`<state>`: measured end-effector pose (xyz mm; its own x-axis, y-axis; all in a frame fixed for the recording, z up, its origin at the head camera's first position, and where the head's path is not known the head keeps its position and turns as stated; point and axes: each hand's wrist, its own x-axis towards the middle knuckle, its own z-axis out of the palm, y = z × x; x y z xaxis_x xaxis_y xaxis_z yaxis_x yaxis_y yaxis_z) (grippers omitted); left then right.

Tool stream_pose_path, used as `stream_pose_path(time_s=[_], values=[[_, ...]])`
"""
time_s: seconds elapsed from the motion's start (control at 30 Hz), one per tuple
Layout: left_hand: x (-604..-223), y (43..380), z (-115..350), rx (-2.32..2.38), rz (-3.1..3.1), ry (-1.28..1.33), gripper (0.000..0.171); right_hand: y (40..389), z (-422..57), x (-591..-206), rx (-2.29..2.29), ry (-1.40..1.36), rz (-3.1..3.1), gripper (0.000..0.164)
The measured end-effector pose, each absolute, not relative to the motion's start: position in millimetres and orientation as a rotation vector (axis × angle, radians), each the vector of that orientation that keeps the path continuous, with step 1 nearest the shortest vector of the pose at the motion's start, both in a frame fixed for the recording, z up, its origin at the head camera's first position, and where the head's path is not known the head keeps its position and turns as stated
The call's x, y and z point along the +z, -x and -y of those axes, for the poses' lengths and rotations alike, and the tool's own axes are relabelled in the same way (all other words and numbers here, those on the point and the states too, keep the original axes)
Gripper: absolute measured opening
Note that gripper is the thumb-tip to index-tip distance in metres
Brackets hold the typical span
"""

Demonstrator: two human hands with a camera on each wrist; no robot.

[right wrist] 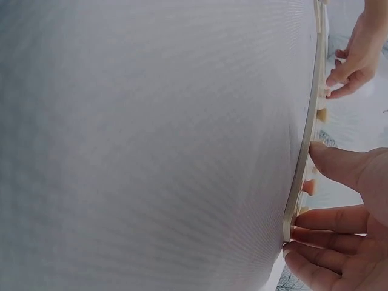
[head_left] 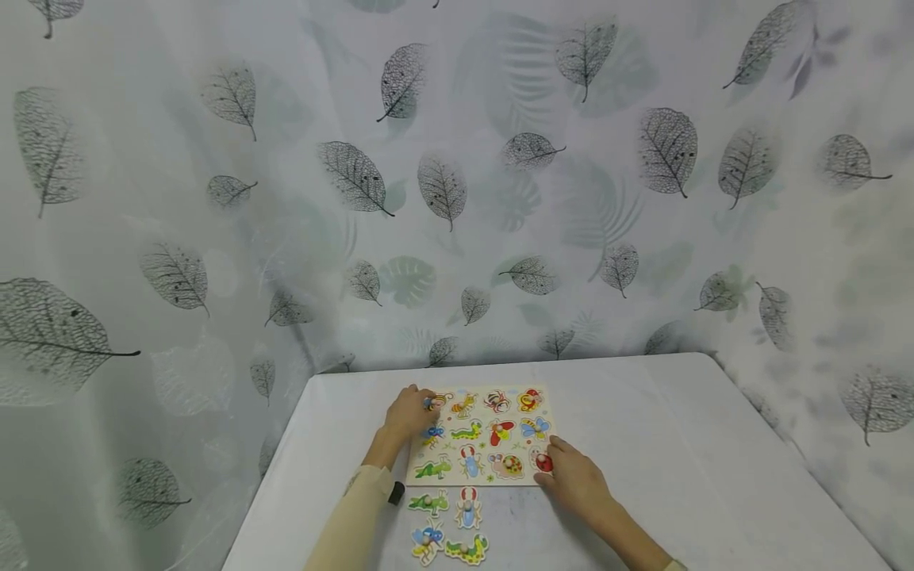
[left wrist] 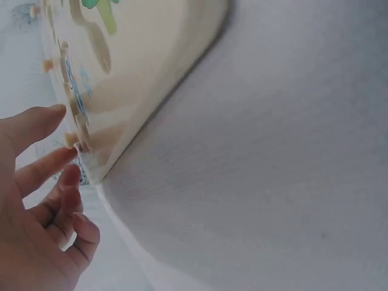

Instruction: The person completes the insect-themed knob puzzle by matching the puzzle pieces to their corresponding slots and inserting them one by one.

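A wooden peg puzzle board [head_left: 481,452] with colourful insect pictures lies on the white table. My left hand [head_left: 411,412] is at its far left corner, over the bee piece [head_left: 437,401]. In the left wrist view, the index fingertip touches a small wooden knob [left wrist: 71,140], while the thumb stays a little apart from it. My right hand [head_left: 577,479] rests at the near right corner by the ladybug piece [head_left: 544,462]. Its thumb [right wrist: 336,160] touches the board's near edge, and the extended fingers lie along the right edge.
In front of the board lie loose knobbed pieces: a grasshopper [head_left: 428,502], a stag beetle [head_left: 468,509], a blue-headed winged insect [head_left: 427,542] and a caterpillar [head_left: 467,549]. A leaf-patterned curtain [head_left: 457,238] hangs behind the table [head_left: 664,444].
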<state>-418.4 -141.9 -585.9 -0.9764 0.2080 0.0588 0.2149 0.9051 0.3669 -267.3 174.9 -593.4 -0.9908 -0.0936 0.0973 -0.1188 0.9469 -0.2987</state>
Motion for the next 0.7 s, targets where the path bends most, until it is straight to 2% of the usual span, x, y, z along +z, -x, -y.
stream_pose_path(time_s=[0.3, 0.47, 0.7], values=[[-585.3, 416.4, 144.8, -0.647, 3.021, 0.307, 0.047, 268.5, -177.5, -593.5, 0.479, -0.171, 3.016, 0.058], [-570.9, 407.3, 144.5, -0.658, 3.009, 0.432, 0.036, 269.4, -178.5, -592.6, 0.481, -0.179, 3.002, 0.057], [-548.7, 372.0, 142.7, -0.744, 3.013, 0.577, 0.018, 270.9, -178.1, -597.9, 0.501, -0.182, 3.019, 0.059]])
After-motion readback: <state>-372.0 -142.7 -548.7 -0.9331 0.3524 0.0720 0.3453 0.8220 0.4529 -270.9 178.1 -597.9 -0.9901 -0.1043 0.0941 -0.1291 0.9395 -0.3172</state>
